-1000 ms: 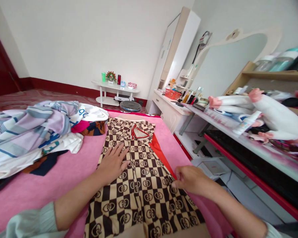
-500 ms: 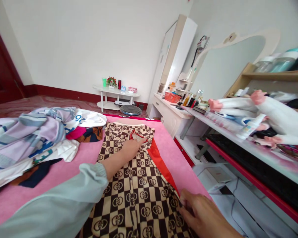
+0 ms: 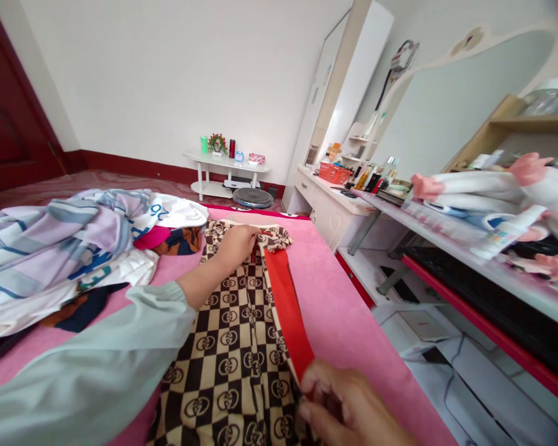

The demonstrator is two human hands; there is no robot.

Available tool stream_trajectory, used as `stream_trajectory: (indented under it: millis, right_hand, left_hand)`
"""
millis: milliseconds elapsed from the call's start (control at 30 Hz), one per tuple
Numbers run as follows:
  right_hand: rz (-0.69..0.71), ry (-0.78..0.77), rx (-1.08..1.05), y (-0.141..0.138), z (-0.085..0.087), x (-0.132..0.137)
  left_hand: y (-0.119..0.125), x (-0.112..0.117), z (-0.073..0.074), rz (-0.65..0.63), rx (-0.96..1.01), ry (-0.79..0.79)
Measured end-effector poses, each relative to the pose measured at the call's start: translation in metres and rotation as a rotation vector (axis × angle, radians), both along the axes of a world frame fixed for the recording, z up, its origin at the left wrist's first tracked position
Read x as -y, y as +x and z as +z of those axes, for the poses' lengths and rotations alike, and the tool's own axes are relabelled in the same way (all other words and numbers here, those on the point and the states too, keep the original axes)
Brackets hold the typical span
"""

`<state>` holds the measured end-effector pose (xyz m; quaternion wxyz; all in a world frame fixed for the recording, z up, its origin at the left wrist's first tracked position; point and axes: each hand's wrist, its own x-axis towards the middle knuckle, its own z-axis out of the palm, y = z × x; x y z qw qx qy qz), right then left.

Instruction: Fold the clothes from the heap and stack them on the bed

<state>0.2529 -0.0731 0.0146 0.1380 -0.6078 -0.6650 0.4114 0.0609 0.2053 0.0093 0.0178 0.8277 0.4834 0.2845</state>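
A brown-and-tan checked garment with a red lining strip lies flat on the pink bed cover. My left hand reaches far forward and pinches the garment at its collar end. My right hand is low at the near edge, fingers closed on the garment's right side where the red strip ends. The right edge is turned over, so the red inside shows in a long band between the two hands.
A heap of clothes sits on the bed's left. A white dresser with bottles and a red basket stands right; a cluttered shelf with a white-and-pink plush toy runs nearer. A small white table stands by the far wall.
My left hand has slid from the garment's middle up to its collar and pinched it. My right hand drew back toward me, and the red-lined edge has folded over into a straight band.
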Motion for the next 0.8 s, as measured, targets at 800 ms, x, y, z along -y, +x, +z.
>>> stream_trajectory:
  millis: [800]
  right_hand:
    - [-0.431,0.571,0.296,0.029,-0.052,-0.339]
  left_hand:
    - [-0.041,0.007,-0.074,-0.106,0.330,-0.275]
